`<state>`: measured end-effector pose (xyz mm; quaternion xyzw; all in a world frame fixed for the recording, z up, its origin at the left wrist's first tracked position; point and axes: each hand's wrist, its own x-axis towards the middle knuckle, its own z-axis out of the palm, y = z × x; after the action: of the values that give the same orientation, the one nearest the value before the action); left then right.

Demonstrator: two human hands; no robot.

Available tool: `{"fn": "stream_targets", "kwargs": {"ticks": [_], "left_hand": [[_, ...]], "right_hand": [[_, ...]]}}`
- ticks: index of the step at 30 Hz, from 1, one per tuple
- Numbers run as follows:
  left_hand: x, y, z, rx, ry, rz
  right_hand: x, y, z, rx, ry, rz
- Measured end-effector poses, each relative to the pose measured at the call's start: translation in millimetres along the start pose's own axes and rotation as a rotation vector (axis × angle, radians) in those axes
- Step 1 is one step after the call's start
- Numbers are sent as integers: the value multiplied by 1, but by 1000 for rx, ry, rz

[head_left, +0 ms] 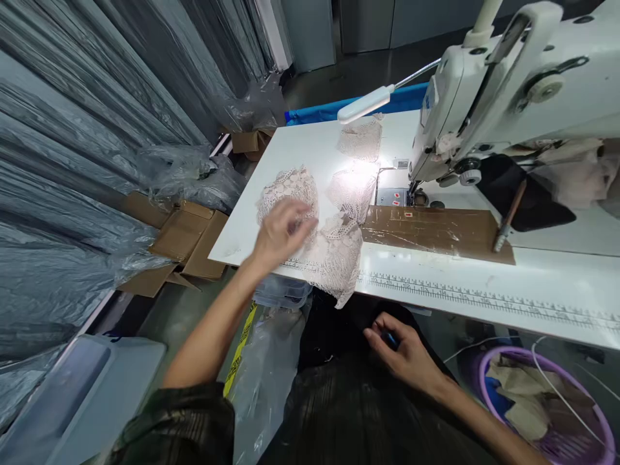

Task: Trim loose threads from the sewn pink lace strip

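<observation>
My left hand (pixel 285 234) is over a beige lace piece (pixel 289 185) on the white sewing table (pixel 245 216). Its fingers are curved, with thumb and forefinger apart and nothing visible between them. To its right another lace piece (pixel 334 258) hangs partly over the front edge. More lace (pixel 352 187) lies by the needle area of the sewing machine (pixel 448 110), with a further lace piece (pixel 361 139) behind. Low over my lap, my right hand (pixel 404 354) is closed around something small with a dark bluish part, mostly hidden by the fingers.
A brown cardboard strip (pixel 436 232) lies before the machine, a marker-like stick (pixel 509 216) across its right end. A lamp (pixel 365 104) hangs over the table. Cardboard boxes (pixel 186 239) and plastic-wrapped stacks stand left. A purple basket (pixel 484 368) with cloth sits low right.
</observation>
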<state>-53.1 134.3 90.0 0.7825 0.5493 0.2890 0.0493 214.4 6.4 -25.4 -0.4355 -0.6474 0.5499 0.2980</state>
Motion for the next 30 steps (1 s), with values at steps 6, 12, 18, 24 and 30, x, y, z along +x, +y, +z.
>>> {"fn": "stream_targets", "kwargs": {"ticks": [6,12,18,24,30], "left_hand": [[-61,46,26,-157,-292,186],[-103,64,30,-129,-255,179],[-156,87,49,-178,-296,126],[-153,64,52,-364,25,-321],[-145,57,70,-1149,-357,-526]], "right_hand": [[8,-5,0,89,96,24],[15,-6,1,216,121,62],[24,-3,7,159,15,48],[24,-18,7,-25,-68,-120],[8,-41,9,-69,-286,-300]]}}
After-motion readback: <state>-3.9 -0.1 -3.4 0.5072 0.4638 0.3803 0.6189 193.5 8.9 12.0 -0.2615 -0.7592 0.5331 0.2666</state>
